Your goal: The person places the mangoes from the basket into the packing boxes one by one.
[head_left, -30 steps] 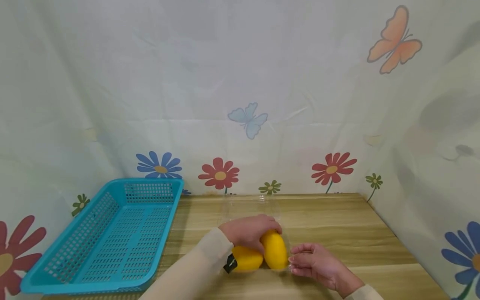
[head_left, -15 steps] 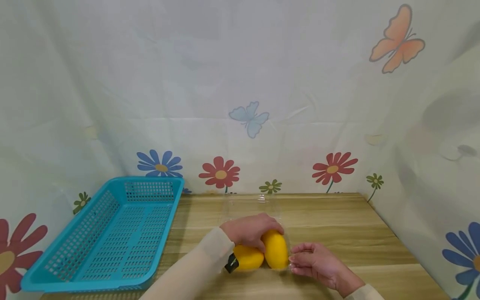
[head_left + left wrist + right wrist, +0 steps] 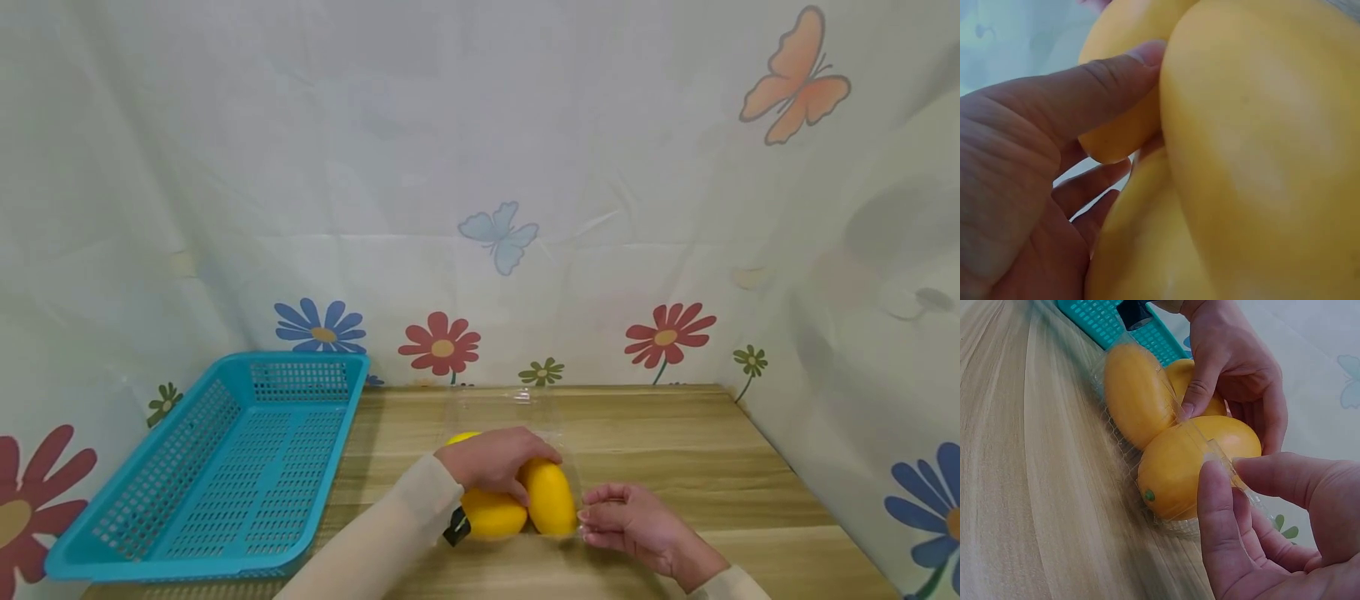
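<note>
A clear plastic clamshell box (image 3: 1127, 464) holds several yellow mangoes, its lid (image 3: 504, 408) folded back toward the wall. My left hand (image 3: 497, 460) reaches into it and grips the right-hand mango (image 3: 550, 498), thumb on the near side. Beneath that wrist lies a second mango (image 3: 492, 515); a third mango (image 3: 462, 437) peeks out beyond the hand. Up close in the left wrist view, the thumb lies against the gripped mango (image 3: 1119, 134). My right hand (image 3: 633, 529) pinches the box's right rim between thumb and fingers. The left palm hides part of the box.
A blue perforated plastic basket (image 3: 255, 483) stands on the wooden table (image 3: 675, 450) at the left. Behind the table and along its sides hangs a flower-printed cloth (image 3: 585, 292). A black strap piece (image 3: 457, 527) hangs at the left wrist.
My left hand has shifted slightly left, and a third mango now shows beyond its wrist. The right hand stays at the box's rim.
</note>
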A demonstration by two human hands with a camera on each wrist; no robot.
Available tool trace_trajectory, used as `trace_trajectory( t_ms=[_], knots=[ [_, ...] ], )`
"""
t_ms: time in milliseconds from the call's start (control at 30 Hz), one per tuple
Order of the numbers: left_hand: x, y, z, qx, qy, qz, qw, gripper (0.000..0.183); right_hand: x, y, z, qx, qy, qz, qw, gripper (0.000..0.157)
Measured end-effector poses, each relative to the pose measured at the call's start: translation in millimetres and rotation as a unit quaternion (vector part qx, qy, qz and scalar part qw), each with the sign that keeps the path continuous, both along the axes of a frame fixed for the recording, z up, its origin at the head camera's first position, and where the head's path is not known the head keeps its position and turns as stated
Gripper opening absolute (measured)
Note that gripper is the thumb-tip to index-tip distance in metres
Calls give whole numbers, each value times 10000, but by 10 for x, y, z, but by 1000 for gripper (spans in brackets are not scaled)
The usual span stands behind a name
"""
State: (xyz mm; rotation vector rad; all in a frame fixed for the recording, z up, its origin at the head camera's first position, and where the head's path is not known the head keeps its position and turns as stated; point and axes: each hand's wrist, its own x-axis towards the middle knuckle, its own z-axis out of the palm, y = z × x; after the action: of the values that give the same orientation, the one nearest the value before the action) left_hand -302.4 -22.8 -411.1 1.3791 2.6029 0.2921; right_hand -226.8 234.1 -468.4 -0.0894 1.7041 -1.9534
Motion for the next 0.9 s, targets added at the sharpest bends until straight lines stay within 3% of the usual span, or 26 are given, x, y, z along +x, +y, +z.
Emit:
trace_trajectory(
  t_ms=[67, 300, 700, 900],
  knots=[
    [-5, -21, -15, 35, 8, 67, 10000, 64, 1, -3, -7, 24, 4, -22, 10000, 34],
    [-40, -165, 6, -99, 158, 762, 9969, 63, 11, -24, -5, 69, 48, -75, 9999, 35],
    [-109, -258, -61, -113, 88, 746, 9971, 63, 9, -27, 11, 58, 47, -103, 9999, 31],
    [-102, -412, 3, 109, -127, 924, 9956, 62, 2, -9, 0, 117, 62, -61, 9999, 34]
  ],
)
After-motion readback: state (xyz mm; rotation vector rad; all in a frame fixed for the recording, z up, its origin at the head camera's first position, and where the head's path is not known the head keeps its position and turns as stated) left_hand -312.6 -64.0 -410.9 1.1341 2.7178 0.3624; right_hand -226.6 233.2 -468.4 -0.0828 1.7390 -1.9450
